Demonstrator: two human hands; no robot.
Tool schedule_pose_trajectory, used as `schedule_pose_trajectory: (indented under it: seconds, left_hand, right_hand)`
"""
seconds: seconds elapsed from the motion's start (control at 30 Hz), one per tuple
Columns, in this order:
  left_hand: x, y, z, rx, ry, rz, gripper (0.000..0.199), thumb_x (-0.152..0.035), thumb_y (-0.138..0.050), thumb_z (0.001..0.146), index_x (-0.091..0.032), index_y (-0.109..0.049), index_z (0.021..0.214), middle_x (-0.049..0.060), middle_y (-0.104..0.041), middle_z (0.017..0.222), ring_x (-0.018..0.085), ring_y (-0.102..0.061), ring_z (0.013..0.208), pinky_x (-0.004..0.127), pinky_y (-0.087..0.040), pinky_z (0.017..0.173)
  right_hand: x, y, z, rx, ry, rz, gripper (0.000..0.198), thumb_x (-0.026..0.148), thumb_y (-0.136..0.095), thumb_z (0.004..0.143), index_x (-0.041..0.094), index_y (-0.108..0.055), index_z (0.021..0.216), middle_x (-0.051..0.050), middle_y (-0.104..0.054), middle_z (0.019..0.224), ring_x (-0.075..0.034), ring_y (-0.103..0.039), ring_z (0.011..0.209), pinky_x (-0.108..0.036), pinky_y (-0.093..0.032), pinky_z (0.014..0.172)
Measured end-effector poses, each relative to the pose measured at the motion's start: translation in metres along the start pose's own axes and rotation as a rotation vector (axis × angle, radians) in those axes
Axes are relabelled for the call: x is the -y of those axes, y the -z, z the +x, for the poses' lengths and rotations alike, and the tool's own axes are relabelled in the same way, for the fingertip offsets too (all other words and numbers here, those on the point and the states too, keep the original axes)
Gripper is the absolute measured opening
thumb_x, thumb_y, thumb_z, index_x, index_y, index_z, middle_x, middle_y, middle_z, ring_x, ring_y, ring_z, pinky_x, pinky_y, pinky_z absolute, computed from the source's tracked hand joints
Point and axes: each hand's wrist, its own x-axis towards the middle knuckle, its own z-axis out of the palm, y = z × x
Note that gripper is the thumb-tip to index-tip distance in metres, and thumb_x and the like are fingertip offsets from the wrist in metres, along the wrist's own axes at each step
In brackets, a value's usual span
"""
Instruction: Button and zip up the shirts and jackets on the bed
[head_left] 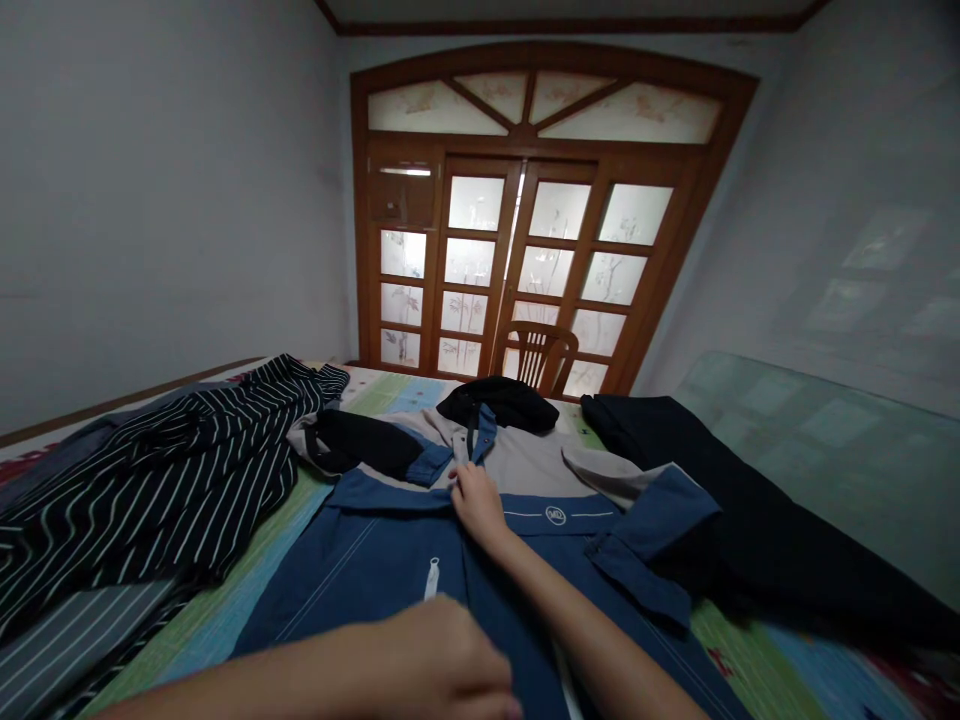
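Bkgd w/ 1 wooden chair (pixel 534 350) at 12 o'clock, 1 blue-grey jacket (pixel 476 575) mid-dial, R hand (pixel 478 500) pinching its front, L hand (pixel 442 655) at 6, blurry, can't tell grip, 1 dark garment (pixel 750 505) at 3

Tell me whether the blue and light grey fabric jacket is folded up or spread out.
Mostly spread out: the jacket lies wide, blue body below grey top, though one sleeve is bent; its hem is hidden.
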Motion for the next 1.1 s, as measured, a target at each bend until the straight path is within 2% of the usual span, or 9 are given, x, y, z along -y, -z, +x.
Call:
schedule_pose_trajectory:
  seconds: [0.07, 0.13, 0.2, 0.37, 0.53, 0.67, 0.77, 0.87, 1.1]
  left_hand:
    - [0.031, 0.023, 0.018, 0.018, 0.105, -0.048, 0.031, -0.027, -0.033, 0.085, -0.016, -0.054, 0.065, -0.003, -0.057, 0.054, 0.007, -0.052, 0.046, 0.015, -0.040, 0.043]
    - [0.059, 0.043, 0.033, 0.132, 0.323, -0.343, 0.032, -0.026, -0.030, 0.085, -0.014, -0.054, 0.068, -0.002, -0.059, 0.058, 0.007, -0.054, 0.048, 0.014, -0.040, 0.045]
    - [0.087, 0.056, 0.048, 0.135, 0.430, -0.413, 0.034, -0.024, -0.025, 0.085, -0.014, -0.056, 0.074, -0.001, -0.062, 0.067, 0.008, -0.057, 0.057, 0.015, -0.042, 0.051]
    - [0.167, 0.052, 0.083, -0.061, 0.644, -0.102, 0.025, -0.014, -0.033, 0.077, -0.012, -0.056, 0.087, 0.008, -0.060, 0.093, 0.017, -0.054, 0.087, 0.027, -0.040, 0.076]
    - [0.228, 0.033, 0.100, -0.152, 0.665, 0.171, 0.037, -0.003, -0.039, 0.071, -0.010, -0.047, 0.107, 0.014, -0.037, 0.127, 0.024, -0.027, 0.119, 0.036, -0.017, 0.097]
    - [0.247, 0.027, 0.109, -0.160, 0.679, 0.265, 0.044, -0.003, -0.042, 0.072, -0.009, -0.040, 0.116, 0.014, -0.030, 0.131, 0.023, -0.023, 0.121, 0.035, -0.016, 0.099]
    - [0.254, 0.026, 0.118, -0.190, 0.768, 0.290, 0.038, -0.010, -0.041, 0.078, -0.009, -0.039, 0.116, 0.015, -0.040, 0.123, 0.024, -0.033, 0.115, 0.041, -0.025, 0.094]
    - [0.261, 0.026, 0.126, -0.206, 0.882, 0.269, 0.030, -0.025, -0.044, 0.082, -0.012, -0.045, 0.108, 0.010, -0.050, 0.109, 0.022, -0.046, 0.101, 0.044, -0.035, 0.085]
    - [0.276, 0.034, 0.123, -0.234, 0.942, 0.111, 0.030, -0.035, -0.040, 0.083, -0.011, -0.052, 0.095, 0.007, -0.058, 0.094, 0.016, -0.055, 0.085, 0.033, -0.043, 0.075]
  right_hand:
    - [-0.009, -0.002, 0.009, 0.000, -0.023, 0.000, 0.023, 0.021, -0.034, 0.083, 0.018, -0.054, 0.094, -0.004, -0.058, 0.094, -0.017, -0.047, 0.090, -0.026, -0.032, 0.073]
    - [-0.022, -0.004, 0.016, 0.014, -0.044, -0.010, 0.025, 0.025, -0.034, 0.084, 0.018, -0.056, 0.090, -0.004, -0.060, 0.092, -0.018, -0.048, 0.090, -0.027, -0.031, 0.074]
    - [-0.036, -0.006, 0.022, 0.029, -0.066, -0.028, 0.024, 0.026, -0.036, 0.083, 0.018, -0.059, 0.086, -0.005, -0.061, 0.091, -0.018, -0.049, 0.089, -0.028, -0.031, 0.074]
    - [-0.066, -0.011, 0.035, 0.034, -0.134, -0.064, 0.023, 0.024, -0.038, 0.081, 0.018, -0.059, 0.088, -0.006, -0.059, 0.094, -0.020, -0.050, 0.089, -0.029, -0.033, 0.072]
    - [-0.077, -0.017, 0.047, 0.040, -0.113, -0.035, 0.020, 0.021, -0.041, 0.079, 0.019, -0.060, 0.083, -0.005, -0.059, 0.093, -0.017, -0.050, 0.088, -0.025, -0.034, 0.072]
    - [-0.076, -0.021, 0.047, 0.024, -0.123, -0.001, 0.018, 0.020, -0.042, 0.078, 0.018, -0.059, 0.083, -0.007, -0.057, 0.093, -0.018, -0.049, 0.089, -0.026, -0.034, 0.074]
    - [-0.076, -0.021, 0.044, 0.013, -0.131, 0.035, 0.018, 0.018, -0.042, 0.077, 0.017, -0.058, 0.084, -0.007, -0.057, 0.094, -0.019, -0.048, 0.090, -0.027, -0.034, 0.075]
    - [-0.078, -0.020, 0.043, 0.010, -0.131, 0.089, 0.017, 0.018, -0.044, 0.075, 0.018, -0.059, 0.083, -0.006, -0.057, 0.093, -0.018, -0.048, 0.089, -0.027, -0.035, 0.075]
    - [-0.077, -0.022, 0.054, -0.058, -0.203, 0.290, 0.021, 0.012, -0.044, 0.072, 0.016, -0.057, 0.088, -0.006, -0.060, 0.089, -0.017, -0.052, 0.089, -0.026, -0.036, 0.075]
